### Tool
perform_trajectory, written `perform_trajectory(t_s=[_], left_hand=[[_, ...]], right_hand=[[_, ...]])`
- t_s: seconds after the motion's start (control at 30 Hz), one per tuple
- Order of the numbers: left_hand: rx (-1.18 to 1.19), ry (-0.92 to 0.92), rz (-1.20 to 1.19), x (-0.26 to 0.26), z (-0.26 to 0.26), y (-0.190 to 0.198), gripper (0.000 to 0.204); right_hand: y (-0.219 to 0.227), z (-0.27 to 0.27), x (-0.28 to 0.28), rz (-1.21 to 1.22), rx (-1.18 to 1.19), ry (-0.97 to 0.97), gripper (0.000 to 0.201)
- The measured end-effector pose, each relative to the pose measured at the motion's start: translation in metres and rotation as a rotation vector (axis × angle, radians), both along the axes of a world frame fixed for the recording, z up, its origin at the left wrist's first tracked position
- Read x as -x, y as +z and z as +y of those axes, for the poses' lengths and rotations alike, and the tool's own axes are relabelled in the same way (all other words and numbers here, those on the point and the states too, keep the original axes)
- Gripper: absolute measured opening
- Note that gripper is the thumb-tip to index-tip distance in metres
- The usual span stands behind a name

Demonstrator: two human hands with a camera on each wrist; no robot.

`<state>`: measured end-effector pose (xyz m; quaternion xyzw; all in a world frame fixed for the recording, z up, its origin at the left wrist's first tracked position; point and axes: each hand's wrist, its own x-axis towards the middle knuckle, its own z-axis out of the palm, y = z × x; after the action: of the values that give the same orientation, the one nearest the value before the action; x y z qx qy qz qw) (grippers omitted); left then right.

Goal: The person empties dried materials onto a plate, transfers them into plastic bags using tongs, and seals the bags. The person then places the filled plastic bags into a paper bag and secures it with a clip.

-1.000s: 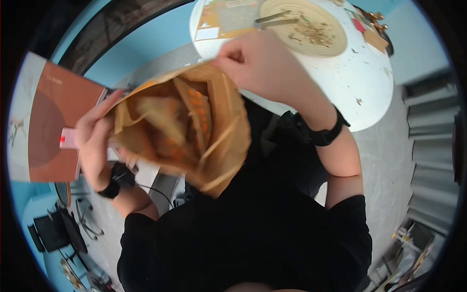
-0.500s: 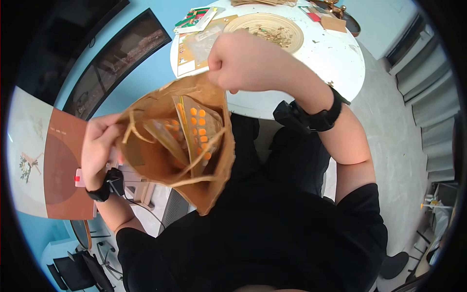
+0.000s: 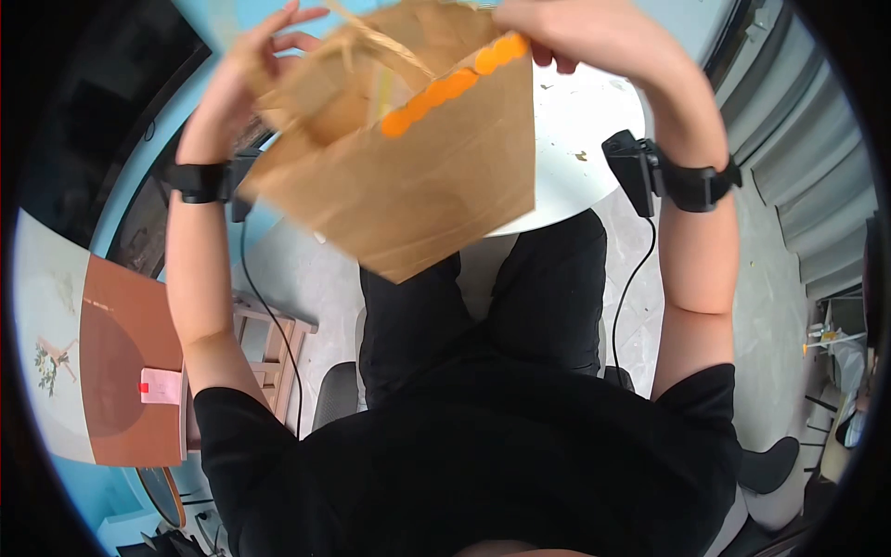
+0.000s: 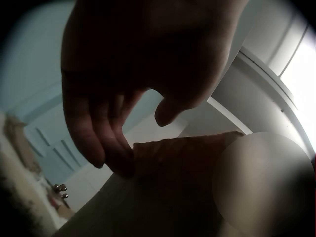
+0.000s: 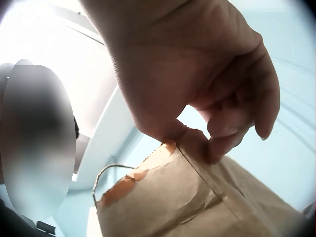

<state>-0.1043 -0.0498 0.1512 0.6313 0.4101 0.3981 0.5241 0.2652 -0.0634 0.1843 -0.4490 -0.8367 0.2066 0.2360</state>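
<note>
A brown paper bag [image 3: 418, 186] is held up in front of the body, tilted, with its outer face toward the head camera. Orange round dots [image 3: 455, 88] line its near upper edge, and a twisted paper handle [image 3: 390, 46] stands over the opening. My right hand [image 3: 566, 28] pinches a top corner of the bag between thumb and fingers, plain in the right wrist view. At the opposite end, my left hand [image 3: 249, 67] has its fingers loosely extended; in the left wrist view its fingertips [image 4: 123, 168] meet the bag's corner while the thumb stands apart.
Behind the bag is a white round table [image 3: 580, 176] with small scraps on it. To the left are a red-brown and white panel [image 3: 130, 325], a pink item [image 3: 161, 387] and a wooden frame [image 3: 269, 357]. Cables [image 3: 269, 306] hang from the wrist cameras.
The bag has risen and moved away from the body, turning from its open top, with orange-dotted packs inside, to its outer face. Both hands moved up with it; the left fingers loosened.
</note>
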Motion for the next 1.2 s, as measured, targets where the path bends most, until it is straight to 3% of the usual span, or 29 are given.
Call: perform_trajectory(t_s=[0.07,0.1,0.17,0.23,0.27,0.3,0.33,0.37,0.4,0.43,0.47,0.53,0.57,0.6,0.67,0.73,0.77,0.87,0.9,1.0,1.1,1.2], left_hand=[[-0.083,0.374,0.009,-0.027,0.004,-0.043,0.049],[-0.097,0.401,-0.027,-0.026,0.005,-0.064,0.048],[-0.129,0.481,-0.101,-0.033,-0.010,-0.102,0.060],[-0.238,0.503,-0.097,-0.029,-0.028,-0.153,0.056],[-0.420,0.457,0.048,-0.045,-0.048,-0.173,0.056],[-0.239,0.509,-0.156,-0.067,-0.064,-0.181,0.059],[-0.504,0.324,0.046,-0.086,-0.084,-0.190,0.077],[-0.501,0.330,0.142,-0.100,-0.092,-0.195,0.095],[-0.565,0.371,0.279,-0.114,-0.094,-0.193,0.092],[-0.628,0.417,0.416,-0.128,-0.095,-0.192,0.089],[-0.683,0.482,0.520,-0.135,-0.093,-0.191,0.087],[-0.690,0.515,0.300,-0.130,-0.075,-0.213,0.076],[-0.691,0.531,0.187,-0.129,-0.065,-0.221,0.070],[-0.610,0.517,0.150,-0.130,-0.058,-0.222,0.064],[-0.442,0.488,0.085,-0.128,-0.049,-0.219,0.052],[-0.460,0.451,0.152,-0.124,-0.040,-0.213,0.048],[-0.479,0.434,0.191,-0.119,-0.037,-0.212,0.049],[-0.478,0.355,0.133,-0.103,-0.027,-0.209,0.060],[-0.457,0.334,0.027,-0.102,-0.026,-0.205,0.062],[-0.436,0.365,-0.120,-0.110,-0.024,-0.188,0.051],[-0.422,0.467,-0.069,-0.116,-0.021,-0.182,0.038],[-0.475,0.506,-0.127,-0.120,-0.016,-0.182,0.031]], right_hand=[[-0.055,0.051,-0.015,0.069,-0.050,0.029,0.033],[-0.066,0.065,-0.023,-0.015,0.032,0.020,0.036],[-0.093,0.088,-0.037,0.151,0.132,0.012,0.037],[-0.110,0.097,-0.048,0.351,0.206,0.002,0.035],[-0.119,0.100,-0.052,0.433,0.227,-0.018,0.034],[-0.125,0.100,-0.053,0.517,0.248,-0.039,0.034],[-0.128,0.096,-0.051,0.572,0.227,-0.046,0.035],[-0.131,0.092,-0.050,0.624,0.208,-0.053,0.036],[-0.134,0.089,-0.049,0.676,0.189,-0.062,0.037],[-0.139,0.090,-0.059,0.662,0.300,-0.011,0.052],[-0.150,0.090,-0.068,0.799,0.382,0.145,0.061],[-0.190,0.084,-0.080,1.064,0.535,0.470,0.083],[-0.217,0.082,-0.085,1.078,0.518,0.404,0.112],[-0.234,0.079,-0.089,0.993,0.485,0.454,0.125],[-0.260,0.070,-0.080,1.073,0.460,0.501,0.124],[-0.261,0.057,-0.073,0.888,0.385,0.298,0.116],[-0.262,0.057,-0.067,0.946,0.447,0.299,0.088],[-0.248,0.056,-0.048,0.853,0.355,0.208,0.068],[-0.240,0.055,-0.041,0.872,0.294,0.245,0.051],[-0.226,0.057,-0.029,0.850,0.153,0.279,0.044],[-0.215,0.061,-0.022,0.937,0.135,0.252,0.036],[-0.198,0.060,-0.025,0.853,0.213,0.204,0.029]])
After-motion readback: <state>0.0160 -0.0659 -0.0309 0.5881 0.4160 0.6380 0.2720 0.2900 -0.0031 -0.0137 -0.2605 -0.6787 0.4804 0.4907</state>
